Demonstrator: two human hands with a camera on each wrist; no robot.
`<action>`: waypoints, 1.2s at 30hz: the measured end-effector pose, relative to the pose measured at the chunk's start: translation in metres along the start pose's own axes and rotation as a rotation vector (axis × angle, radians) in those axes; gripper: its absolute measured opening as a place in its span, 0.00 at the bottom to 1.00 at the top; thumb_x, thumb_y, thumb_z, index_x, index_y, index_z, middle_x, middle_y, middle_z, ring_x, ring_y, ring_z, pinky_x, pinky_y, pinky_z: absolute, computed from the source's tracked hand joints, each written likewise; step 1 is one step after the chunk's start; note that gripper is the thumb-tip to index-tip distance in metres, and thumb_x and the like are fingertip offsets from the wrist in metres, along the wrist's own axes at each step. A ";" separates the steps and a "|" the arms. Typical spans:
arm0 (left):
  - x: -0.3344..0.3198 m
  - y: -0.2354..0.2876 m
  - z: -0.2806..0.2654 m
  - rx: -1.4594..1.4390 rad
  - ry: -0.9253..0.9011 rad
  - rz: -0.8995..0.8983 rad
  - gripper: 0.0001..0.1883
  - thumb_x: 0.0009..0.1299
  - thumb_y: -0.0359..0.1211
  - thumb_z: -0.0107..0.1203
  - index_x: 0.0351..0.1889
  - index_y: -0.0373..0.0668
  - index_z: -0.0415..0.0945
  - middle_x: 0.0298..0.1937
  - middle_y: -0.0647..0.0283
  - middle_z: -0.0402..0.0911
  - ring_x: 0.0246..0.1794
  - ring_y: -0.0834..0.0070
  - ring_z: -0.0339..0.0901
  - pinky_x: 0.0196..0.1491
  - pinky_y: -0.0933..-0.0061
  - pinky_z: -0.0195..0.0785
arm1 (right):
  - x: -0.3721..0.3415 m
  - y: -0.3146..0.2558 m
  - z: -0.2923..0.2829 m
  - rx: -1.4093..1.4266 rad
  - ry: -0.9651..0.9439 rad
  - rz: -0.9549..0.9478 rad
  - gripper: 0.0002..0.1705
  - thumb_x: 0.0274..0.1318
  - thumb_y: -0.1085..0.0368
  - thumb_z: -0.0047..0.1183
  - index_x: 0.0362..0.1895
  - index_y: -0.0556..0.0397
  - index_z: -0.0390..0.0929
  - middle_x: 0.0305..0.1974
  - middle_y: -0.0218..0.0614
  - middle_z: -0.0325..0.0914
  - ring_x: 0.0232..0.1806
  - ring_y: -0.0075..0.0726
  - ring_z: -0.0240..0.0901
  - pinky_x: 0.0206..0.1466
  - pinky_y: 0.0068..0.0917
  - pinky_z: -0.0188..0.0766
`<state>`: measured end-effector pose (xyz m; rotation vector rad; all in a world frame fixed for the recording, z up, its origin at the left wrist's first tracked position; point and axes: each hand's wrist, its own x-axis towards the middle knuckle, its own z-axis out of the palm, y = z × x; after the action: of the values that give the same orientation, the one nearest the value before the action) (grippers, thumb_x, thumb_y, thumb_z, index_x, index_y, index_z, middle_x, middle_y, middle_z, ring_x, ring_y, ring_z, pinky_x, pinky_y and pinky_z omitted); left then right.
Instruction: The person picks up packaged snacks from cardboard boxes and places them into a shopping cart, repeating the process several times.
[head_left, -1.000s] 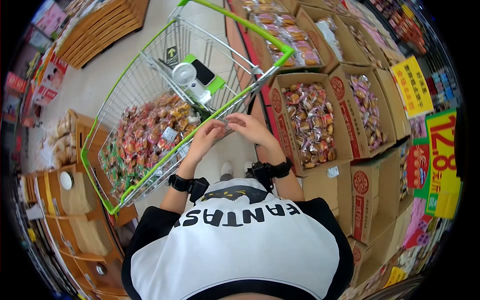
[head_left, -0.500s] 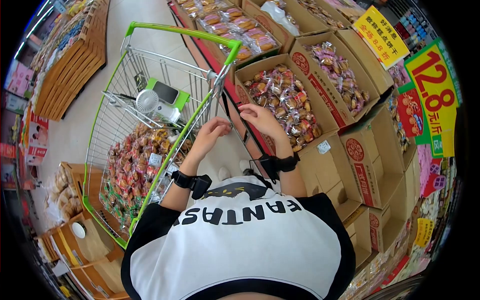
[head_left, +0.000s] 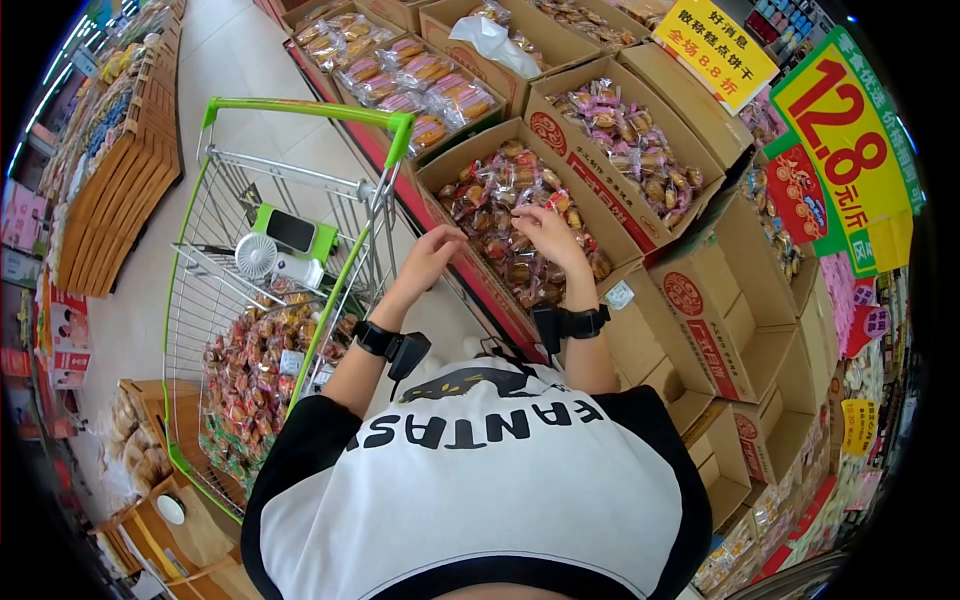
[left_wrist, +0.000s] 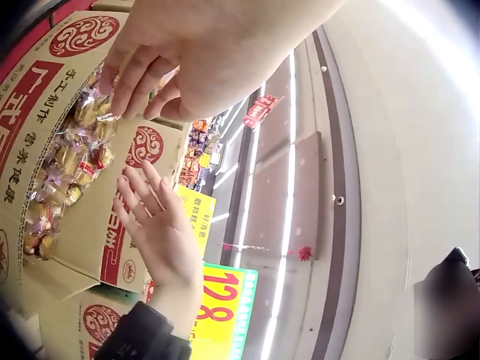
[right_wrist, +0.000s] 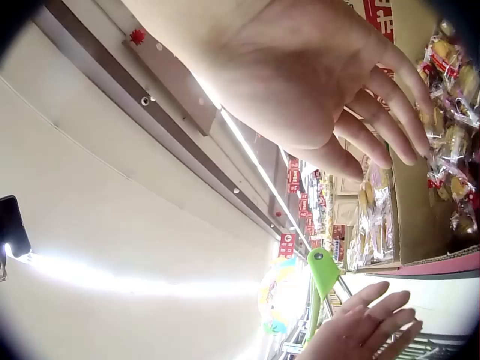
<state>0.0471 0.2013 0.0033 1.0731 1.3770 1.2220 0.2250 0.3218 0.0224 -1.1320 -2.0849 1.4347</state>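
My right hand (head_left: 552, 240) hangs over a cardboard box (head_left: 440, 180) of small wrapped pastries (head_left: 500, 195), its fingers loosely bent with nothing between them. In the right wrist view its palm and spread fingers (right_wrist: 394, 112) face the pastries. My left hand (head_left: 430, 262) hovers empty between that box and a shopping cart, fingers relaxed. The left wrist view shows the left hand (left_wrist: 195, 56) large at the top and the right hand (left_wrist: 161, 229) below with fingers extended. A black camera strap (head_left: 375, 338) circles my left wrist.
The green-trimmed shopping cart (head_left: 300, 107) stands at left, holding many wrapped pastries (head_left: 255, 365), a small white fan (head_left: 257, 256) and a phone (head_left: 290, 228). More cardboard boxes (head_left: 690, 300) line the right side, with a yellow price sign (head_left: 835, 130) above them. A wooden display (head_left: 120, 180) stands far left.
The view has turned toward the boxes, so the cart appears farther left. My right hand has moved from near the cart to over the pastry box; the hands are farther apart.
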 end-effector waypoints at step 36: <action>0.191 -0.133 -0.001 0.912 -0.158 -0.328 0.20 0.55 0.44 0.45 0.39 0.41 0.73 0.49 0.36 0.62 0.56 0.45 0.49 0.58 0.60 0.44 | 0.023 0.078 -0.014 0.188 0.019 0.174 0.17 0.50 0.59 0.46 0.42 0.56 0.70 0.30 0.33 0.74 0.33 0.23 0.70 0.31 0.19 0.63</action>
<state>0.0175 0.3748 -0.1487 1.4193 1.9397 0.2197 0.2522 0.3611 -0.0456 -1.2696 -1.8315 1.6538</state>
